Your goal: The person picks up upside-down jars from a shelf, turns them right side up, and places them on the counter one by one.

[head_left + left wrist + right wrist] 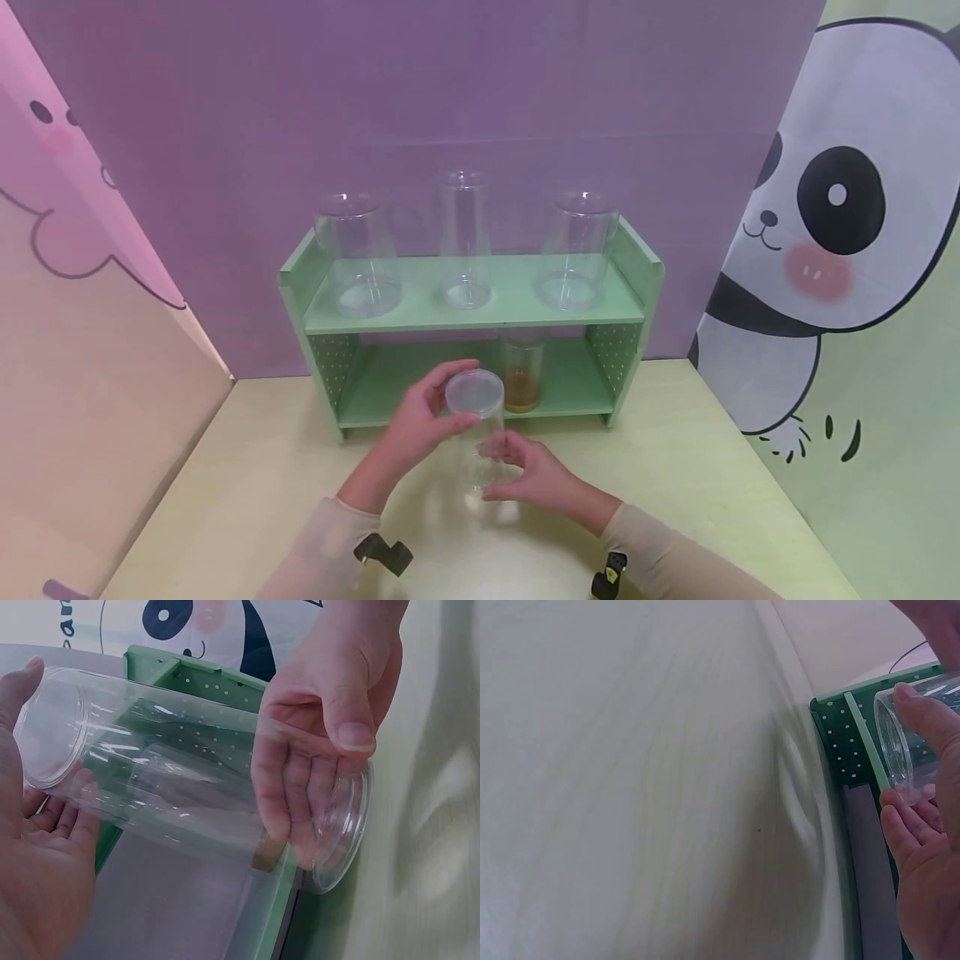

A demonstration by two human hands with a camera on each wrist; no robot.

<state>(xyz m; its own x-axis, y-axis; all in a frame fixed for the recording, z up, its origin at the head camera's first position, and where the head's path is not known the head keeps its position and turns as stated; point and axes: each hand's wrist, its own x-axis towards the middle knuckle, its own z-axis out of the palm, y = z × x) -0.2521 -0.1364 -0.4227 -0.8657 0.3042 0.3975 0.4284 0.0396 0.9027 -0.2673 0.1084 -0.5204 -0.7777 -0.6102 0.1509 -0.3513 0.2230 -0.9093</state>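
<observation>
In the head view a tall clear cylinder jar with a flat, frosted-looking top stands roughly upright in front of the shelf. My left hand holds its upper end, thumb on the near side and fingers on the far side. Lower down, my right hand grips the jar near its base. The left wrist view shows the see-through wall of the jar, with right-hand fingers visible through it. From the right wrist view, only the jar's base end appears beside the right thumb. Whether the base touches the table I cannot tell.
Behind the hands is a green two-tier shelf. Its upper tier bears a wide clear jar, a narrow one and another wide one. On the lower tier stands a clear container with brownish contents at its bottom.
</observation>
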